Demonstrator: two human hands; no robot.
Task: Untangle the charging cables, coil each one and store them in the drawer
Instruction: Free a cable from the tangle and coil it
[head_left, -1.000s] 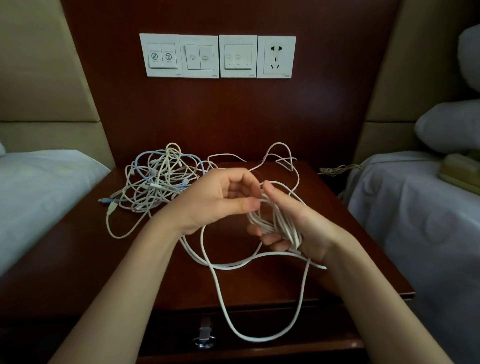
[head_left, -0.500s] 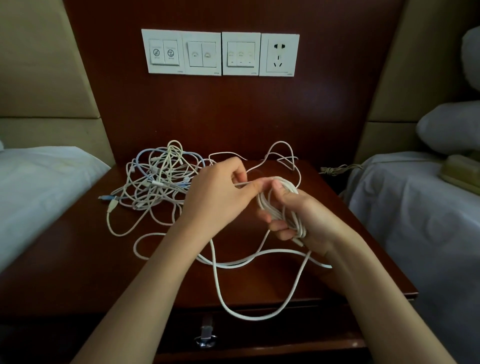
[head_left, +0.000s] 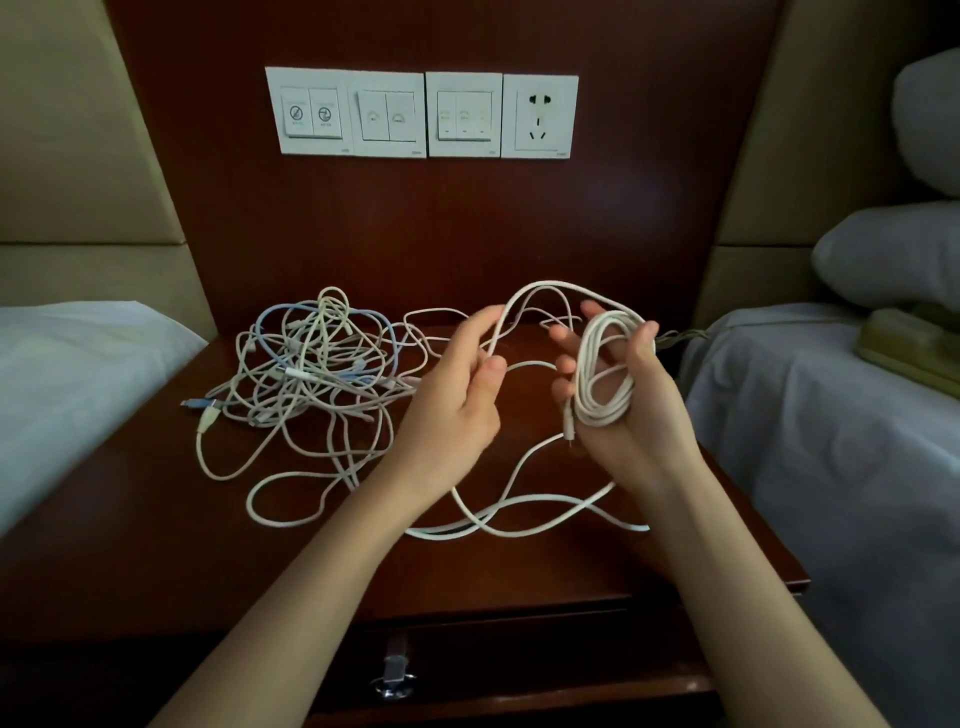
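A white cable coil (head_left: 605, 371) of several loops is wound around my right hand (head_left: 631, 410), held upright over the nightstand, with a plug end hanging below the palm. My left hand (head_left: 457, 400) pinches the same cable's free run, which arches over between the two hands. The loose tail (head_left: 519, 512) of that cable lies in curves on the wood near the front. A tangled pile of white and pale blue cables (head_left: 311, 374) sits at the back left of the nightstand (head_left: 156, 561). The drawer (head_left: 519, 670) below is shut, its metal handle (head_left: 395, 673) at the front.
Wall switches and a socket (head_left: 540, 117) are on the wooden panel behind. Beds with white sheets flank the nightstand on both sides. A beige telephone (head_left: 909, 348) lies on the right bed, its cord (head_left: 680, 338) reaching toward the nightstand.
My hands have moved apart and up. The coil on my right hand now stands upright with another loop arching toward it, and the loose tail no longer hangs over the front edge.
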